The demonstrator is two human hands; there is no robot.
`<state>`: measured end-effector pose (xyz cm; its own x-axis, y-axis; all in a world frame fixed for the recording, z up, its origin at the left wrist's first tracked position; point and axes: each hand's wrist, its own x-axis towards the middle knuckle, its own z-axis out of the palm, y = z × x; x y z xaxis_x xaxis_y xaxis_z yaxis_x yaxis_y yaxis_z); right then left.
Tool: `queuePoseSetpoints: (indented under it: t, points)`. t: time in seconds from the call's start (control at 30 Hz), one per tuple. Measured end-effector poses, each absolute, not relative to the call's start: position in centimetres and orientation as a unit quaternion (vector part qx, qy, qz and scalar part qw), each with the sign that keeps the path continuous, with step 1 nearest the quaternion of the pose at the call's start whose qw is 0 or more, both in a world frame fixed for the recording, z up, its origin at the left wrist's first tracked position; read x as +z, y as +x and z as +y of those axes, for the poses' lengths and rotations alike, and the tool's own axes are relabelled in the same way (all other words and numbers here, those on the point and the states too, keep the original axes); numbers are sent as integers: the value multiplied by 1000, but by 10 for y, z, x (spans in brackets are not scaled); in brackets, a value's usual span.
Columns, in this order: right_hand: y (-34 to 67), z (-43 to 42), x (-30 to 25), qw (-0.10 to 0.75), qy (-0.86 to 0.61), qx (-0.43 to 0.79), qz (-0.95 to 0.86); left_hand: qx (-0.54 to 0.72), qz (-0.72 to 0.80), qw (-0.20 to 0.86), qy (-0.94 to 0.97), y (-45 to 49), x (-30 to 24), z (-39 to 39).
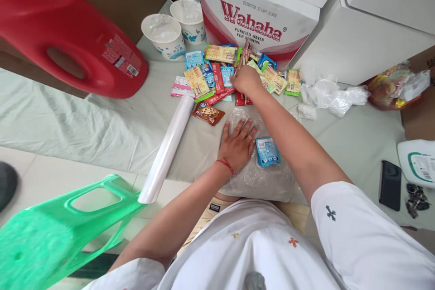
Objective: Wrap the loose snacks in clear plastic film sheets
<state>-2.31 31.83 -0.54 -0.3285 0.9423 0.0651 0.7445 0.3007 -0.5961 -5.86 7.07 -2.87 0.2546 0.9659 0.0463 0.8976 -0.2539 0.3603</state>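
My left hand (238, 145) lies flat with spread fingers on a clear plastic sheet (234, 186). Just right of it, a blue snack packet (268, 152) rests on the sheet. My right hand (248, 80) reaches into a heap of wrapped snacks, its fingers closed around the lower end of a narrow brown snack packet (244, 56); the fingertips are partly hidden. Around it lie a red packet (218, 78), a yellow cracker packet (197, 82) and several others. A brown cookie packet (208, 113) lies at the heap's near left edge.
A roll of clear plastic (168, 149) lies left of my hands, beside a green stool (68, 226). Behind the snacks stand a Wahaha carton (254, 18) and two paper cups (165, 38). A red jug (68, 31) is at left. Crumpled plastic (335, 95) and a phone (390, 185) lie right.
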Motion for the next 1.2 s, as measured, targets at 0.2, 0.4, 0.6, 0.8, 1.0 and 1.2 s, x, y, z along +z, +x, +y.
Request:
queuePoseSetpoints:
  t: [0.2, 0.4, 0.6, 0.8, 1.0, 1.2]
  points:
    - [-44, 307, -11, 216, -568, 313, -730, 127, 593, 133, 784, -59, -28, 71]
    - [-38, 292, 15, 312, -546, 368, -685, 124, 596, 128, 783, -58, -27, 71]
    - [72, 203, 70, 375, -512, 517, -574, 135, 597, 132, 780, -59, -28, 70]
    - [176, 81, 67, 388, -613, 548, -416, 144, 598, 138, 776, -61, -28, 71]
    - [178, 32, 52, 429, -592, 579, -361, 153, 604, 129, 772, -59, -29, 72]
    - [168, 46, 27, 375, -589, 577, -422, 196, 617, 143, 749, -63, -33, 76]
